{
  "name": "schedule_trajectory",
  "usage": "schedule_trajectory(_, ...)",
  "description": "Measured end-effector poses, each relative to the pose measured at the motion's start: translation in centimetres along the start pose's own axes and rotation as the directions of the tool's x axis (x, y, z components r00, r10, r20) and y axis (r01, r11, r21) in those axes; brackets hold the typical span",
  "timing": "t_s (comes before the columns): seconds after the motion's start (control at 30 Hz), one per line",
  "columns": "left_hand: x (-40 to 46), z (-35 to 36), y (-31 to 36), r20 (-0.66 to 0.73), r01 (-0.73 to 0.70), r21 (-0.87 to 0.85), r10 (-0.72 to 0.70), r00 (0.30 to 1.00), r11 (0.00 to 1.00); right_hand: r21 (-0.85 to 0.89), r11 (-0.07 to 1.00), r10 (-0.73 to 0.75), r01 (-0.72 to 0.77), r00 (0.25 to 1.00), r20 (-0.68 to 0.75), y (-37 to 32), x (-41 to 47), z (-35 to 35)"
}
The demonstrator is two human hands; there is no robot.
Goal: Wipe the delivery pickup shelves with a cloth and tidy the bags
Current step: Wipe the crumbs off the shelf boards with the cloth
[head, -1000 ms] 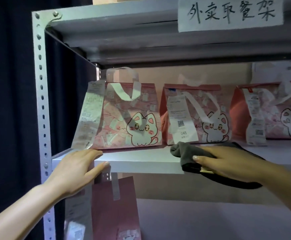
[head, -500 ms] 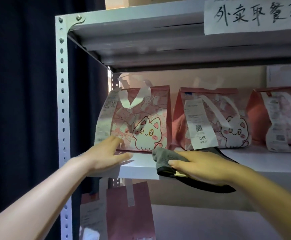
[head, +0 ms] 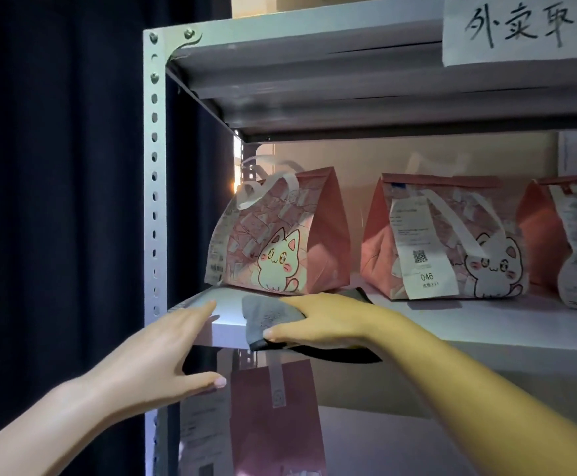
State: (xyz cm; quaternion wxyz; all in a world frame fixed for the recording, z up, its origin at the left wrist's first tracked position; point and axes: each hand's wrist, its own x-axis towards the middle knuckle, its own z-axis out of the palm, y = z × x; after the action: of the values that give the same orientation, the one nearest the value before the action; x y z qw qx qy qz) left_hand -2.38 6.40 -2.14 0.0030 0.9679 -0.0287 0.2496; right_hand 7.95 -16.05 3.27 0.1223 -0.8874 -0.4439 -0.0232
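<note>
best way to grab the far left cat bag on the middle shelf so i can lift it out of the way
Take the leftmost bag by its white handle loops, coming from the front and above. They stand clear over the folded top, while the body is wide, soft-sided and carries a loose receipt on its left edge.

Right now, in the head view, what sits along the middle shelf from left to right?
Perforated upright post → left hand → grey cloth under the right hand → first cat bag → bag tagged 046 → third bag, cut off by the frame edge.
</note>
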Motion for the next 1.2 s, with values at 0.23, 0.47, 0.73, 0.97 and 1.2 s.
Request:
schedule_trajectory(0.23,0.6,0.7,1.1,-0.043,0.009,0.081,-0.005,0.999,0.997,-0.284,0.955,-0.118,0.081,0.986,-0.115,4.5,-6.8,0.0)
schedule_trajectory(0.47,0.8,3.4,4.1,-0.182,-0.129,0.197,0.165,0.969,0.972,-0.591,0.796,-0.160,-0.130,0.897,-0.413,10.4,-12.9,3.0)
schedule_trajectory(0.73,1.6,5.6,9.6,-0.192,-0.228,0.258,0.281,0.940,0.939,-0.754,0.651,-0.404,-0.089,0.800,-0.443,12.6,-13.3,4.2)
schedule_trajectory(0.97,1.8,7.0,14.5,-0.216,-0.271,0.260,0.330,0.919,0.927,-0.848,0.526,-0.571,-0.061,0.714,-0.406,16.1,-16.4,4.0)
schedule_trajectory(1.2,-0.4,11.4,19.4,-0.125,-0.352,0.249,0.391,0.912,0.902,-0.908,0.409,-0.751,0.087,0.597,-0.282,19.3,-21.7,6.4)
